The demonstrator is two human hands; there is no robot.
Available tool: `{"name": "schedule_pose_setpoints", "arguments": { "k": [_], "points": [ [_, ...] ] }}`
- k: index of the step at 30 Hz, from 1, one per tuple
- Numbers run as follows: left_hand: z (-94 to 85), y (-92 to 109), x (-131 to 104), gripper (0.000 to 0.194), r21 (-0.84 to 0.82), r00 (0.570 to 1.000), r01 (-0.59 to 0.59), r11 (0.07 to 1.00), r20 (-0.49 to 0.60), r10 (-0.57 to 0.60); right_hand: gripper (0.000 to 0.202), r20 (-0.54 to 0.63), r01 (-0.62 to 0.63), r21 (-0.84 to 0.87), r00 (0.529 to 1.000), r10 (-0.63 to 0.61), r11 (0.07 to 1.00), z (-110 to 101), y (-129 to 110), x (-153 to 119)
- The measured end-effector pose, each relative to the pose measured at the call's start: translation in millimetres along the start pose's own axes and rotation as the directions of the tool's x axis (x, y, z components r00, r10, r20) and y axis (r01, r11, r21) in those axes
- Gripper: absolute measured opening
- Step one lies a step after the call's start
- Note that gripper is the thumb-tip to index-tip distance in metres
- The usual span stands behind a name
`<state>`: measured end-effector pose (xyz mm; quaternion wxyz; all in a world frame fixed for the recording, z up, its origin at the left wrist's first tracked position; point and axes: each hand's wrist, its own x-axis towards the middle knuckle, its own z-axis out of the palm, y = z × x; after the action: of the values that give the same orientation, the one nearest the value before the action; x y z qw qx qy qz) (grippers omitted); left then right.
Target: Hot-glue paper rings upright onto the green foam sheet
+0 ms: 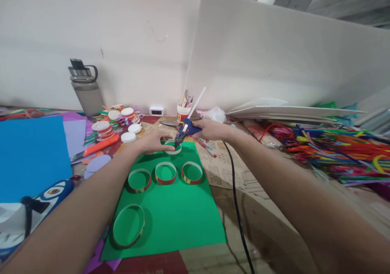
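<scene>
My right hand [210,129] is wrapped round a blue hot glue gun [188,127], with a long white glue stick [197,101] standing out of its back. The dark nozzle points down at a paper ring [173,150] on the far edge of a green sheet [179,213]. My left hand [155,141] is closed on that ring's left side, thumb in front; part of its grip is hidden. Nearer to me on the sheet stand more rings with red and yellow outsides: a left ring [139,189], a middle ring [166,180], a right ring [192,180] and a front ring [128,245].
A black cord [235,201] runs from the gun towards me. On the left are a water bottle [87,93], an orange utility knife [102,144], white lids [128,137] and a blue sheet [33,156]. A pen cup [183,113] stands behind; pipe cleaners [341,152] lie right.
</scene>
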<state>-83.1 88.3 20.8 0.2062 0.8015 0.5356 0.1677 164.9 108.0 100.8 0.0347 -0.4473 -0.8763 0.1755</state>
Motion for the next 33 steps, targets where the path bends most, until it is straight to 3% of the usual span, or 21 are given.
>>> {"name": "schedule_pose_setpoints", "arguments": {
  "k": [3, 8, 13, 18, 22, 25, 29, 33],
  "points": [
    [-4.1, -0.3, 0.6, 0.075, -0.030, 0.999, 0.025, 0.999, 0.029, -0.025, 0.012, -0.050, -0.016, 0.166, 0.998, 0.025, 0.986, 5.0, 6.9, -5.6],
    [-13.5, -1.0, -1.4, 0.056, 0.063, 0.995, 0.056, 0.996, -0.091, -0.050, 0.012, -0.099, -0.039, 0.337, 0.992, 0.077, 0.941, 19.6, 19.6, -10.7],
    [-14.3, -9.0, -2.2, 0.046, 0.140, 0.986, 0.108, 0.984, -0.145, -0.087, 0.019, -0.149, -0.081, 0.340, 0.979, 0.139, 0.937, 32.8, 10.8, -18.2],
    [-12.6, -17.4, -0.8, 0.040, 0.018, 0.977, 0.076, 0.997, -0.199, -0.071, 0.017, -0.175, -0.095, 0.356, 0.970, 0.166, 0.930, 46.8, 4.1, -21.1],
    [-17.0, -14.3, -1.1, 0.037, -0.033, 0.987, 0.030, 0.999, -0.158, -0.034, 0.014, -0.117, -0.117, 0.551, 0.970, 0.215, 0.826, 58.4, 9.2, -18.1],
    [-18.5, -8.9, -2.6, 0.034, 0.001, 0.988, 0.101, 0.995, -0.113, -0.100, 0.013, -0.083, -0.146, 0.628, 0.964, 0.252, 0.765, 65.4, 12.0, -15.2],
    [-17.7, -2.2, -4.5, 0.033, 0.038, 0.987, 0.132, 0.991, -0.100, -0.127, 0.014, -0.073, -0.151, 0.656, 0.962, 0.262, 0.739, 69.7, 12.3, -12.9],
    [-14.6, -0.1, -4.1, 0.032, -0.043, 0.988, 0.140, 0.989, -0.057, -0.142, 0.013, -0.106, -0.135, 0.673, 0.956, 0.275, 0.727, 69.7, 12.2, -12.0]
  ]
}}
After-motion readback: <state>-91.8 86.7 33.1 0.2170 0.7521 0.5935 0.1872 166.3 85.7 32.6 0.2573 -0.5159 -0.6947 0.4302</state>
